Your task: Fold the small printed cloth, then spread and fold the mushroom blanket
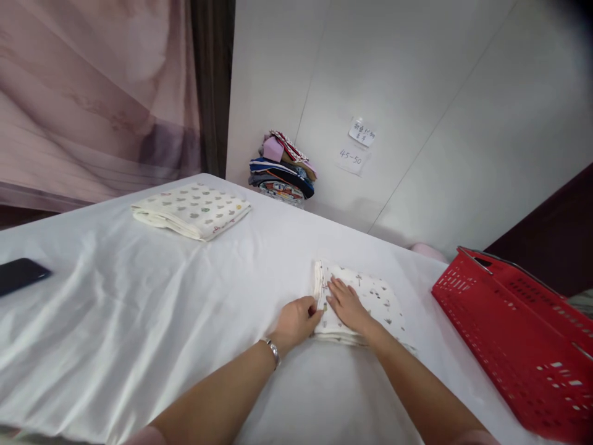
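Leftmost, a black smartphone (22,275) lay by the left edge of the white-covered tabletop (250,272), with a folded cream printed cloth (197,209) near its far left corner and a stack of folded fabrics (282,170) just beyond the far edge. Right of the middle, the left hand (296,319), its fingers curled, pinched the left side of a folded white printed cloth (382,300), while the right hand (347,305) rested open and flat on top. Farther right, a red plastic basket (509,334) stood along the right edge.
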A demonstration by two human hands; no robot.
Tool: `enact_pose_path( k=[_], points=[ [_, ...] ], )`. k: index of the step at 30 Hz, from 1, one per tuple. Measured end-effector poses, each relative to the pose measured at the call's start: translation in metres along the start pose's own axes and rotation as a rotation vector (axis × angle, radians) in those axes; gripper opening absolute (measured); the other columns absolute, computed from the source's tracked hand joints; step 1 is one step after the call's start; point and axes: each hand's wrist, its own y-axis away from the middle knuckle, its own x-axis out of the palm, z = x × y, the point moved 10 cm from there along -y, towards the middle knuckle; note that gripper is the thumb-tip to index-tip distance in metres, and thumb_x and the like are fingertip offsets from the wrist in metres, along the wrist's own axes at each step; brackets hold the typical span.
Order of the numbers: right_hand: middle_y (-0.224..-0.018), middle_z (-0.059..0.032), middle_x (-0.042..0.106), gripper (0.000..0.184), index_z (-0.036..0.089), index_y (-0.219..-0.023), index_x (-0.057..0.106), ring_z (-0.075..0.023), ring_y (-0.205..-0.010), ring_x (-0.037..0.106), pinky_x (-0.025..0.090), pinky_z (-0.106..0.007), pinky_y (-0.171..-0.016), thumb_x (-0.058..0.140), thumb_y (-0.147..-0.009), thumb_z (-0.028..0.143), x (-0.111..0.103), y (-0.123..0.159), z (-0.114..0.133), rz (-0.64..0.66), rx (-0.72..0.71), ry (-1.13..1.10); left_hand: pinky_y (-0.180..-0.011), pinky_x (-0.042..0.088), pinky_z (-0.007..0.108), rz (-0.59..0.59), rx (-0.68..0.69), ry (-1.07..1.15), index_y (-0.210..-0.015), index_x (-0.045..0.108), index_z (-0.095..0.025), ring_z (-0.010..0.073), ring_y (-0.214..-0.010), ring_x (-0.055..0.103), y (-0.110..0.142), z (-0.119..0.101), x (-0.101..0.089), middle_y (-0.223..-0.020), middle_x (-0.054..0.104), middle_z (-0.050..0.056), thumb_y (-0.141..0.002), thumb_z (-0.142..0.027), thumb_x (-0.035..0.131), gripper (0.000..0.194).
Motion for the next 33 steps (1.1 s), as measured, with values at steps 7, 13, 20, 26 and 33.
enact_pose_path(
  k=[7, 13, 20, 26, 33],
  points=[
    [-0.147, -0.008, 0.025, 0.049, 0.02, -0.137, 0.033, -0.0227, -0.136, 0.017, 0.017, -0.048, -0.108, 0.026, -0.092, 0.036, -0.02, -0.038, -0.003, -0.115, 0.104, -0.041, -0.054, 0.03, 0.023, 0.013, 0.007, 0.003, -0.065, 0.054, -0.02, 0.0108, -0.054, 0.047, 0.0, -0.002, 0.002, -0.059, 0.057, -0.002, -0.079, -0.034, 0.047, 0.021],
    [-0.147, -0.0095, 0.024, 0.051, 0.015, -0.14, 0.028, -0.0229, -0.136, 0.016, 0.012, -0.047, -0.108, 0.023, -0.093, 0.035, 0.003, -0.06, 0.005, -0.09, 0.151, 0.087, -0.053, 0.03, 0.023, 0.009, 0.041, 0.023, -0.066, 0.054, -0.02, 0.011, -0.055, 0.047, 0.001, -0.004, 0.003, -0.062, 0.058, -0.002, -0.078, -0.033, 0.048, 0.019],
    [-0.147, -0.0094, 0.023, 0.05, 0.016, -0.139, 0.029, -0.0223, -0.136, 0.016, 0.012, -0.048, -0.109, 0.024, -0.093, 0.034, 0.0, -0.058, 0.005, -0.089, 0.144, 0.057, -0.054, 0.03, 0.023, 0.022, 0.043, 0.017, -0.066, 0.054, -0.02, 0.0113, -0.055, 0.048, 0.001, -0.005, 0.003, -0.061, 0.058, -0.002, -0.077, -0.033, 0.048, 0.019],
    [-0.141, -0.0075, 0.036, 0.044, 0.018, -0.129, 0.047, -0.0198, -0.131, 0.03, 0.026, -0.04, -0.107, 0.036, -0.089, 0.032, -0.021, -0.045, 0.002, -0.096, 0.132, -0.228, -0.054, 0.03, 0.023, 0.037, 0.043, -0.004, -0.067, 0.055, -0.02, 0.0122, -0.057, 0.05, 0.0, -0.005, 0.001, -0.062, 0.059, -0.001, -0.08, -0.034, 0.048, 0.02],
    [-0.119, -0.0041, 0.059, 0.036, 0.024, -0.113, 0.061, -0.0193, -0.118, 0.047, 0.035, -0.04, -0.103, 0.039, -0.088, 0.037, -0.039, 0.043, 0.023, -0.252, -0.085, -0.281, -0.056, 0.032, 0.024, 0.038, 0.02, 0.016, -0.068, 0.058, -0.019, 0.0124, -0.058, 0.051, -0.002, -0.006, -0.002, -0.062, 0.06, 0.0, -0.084, -0.035, 0.042, 0.028]
  ],
)
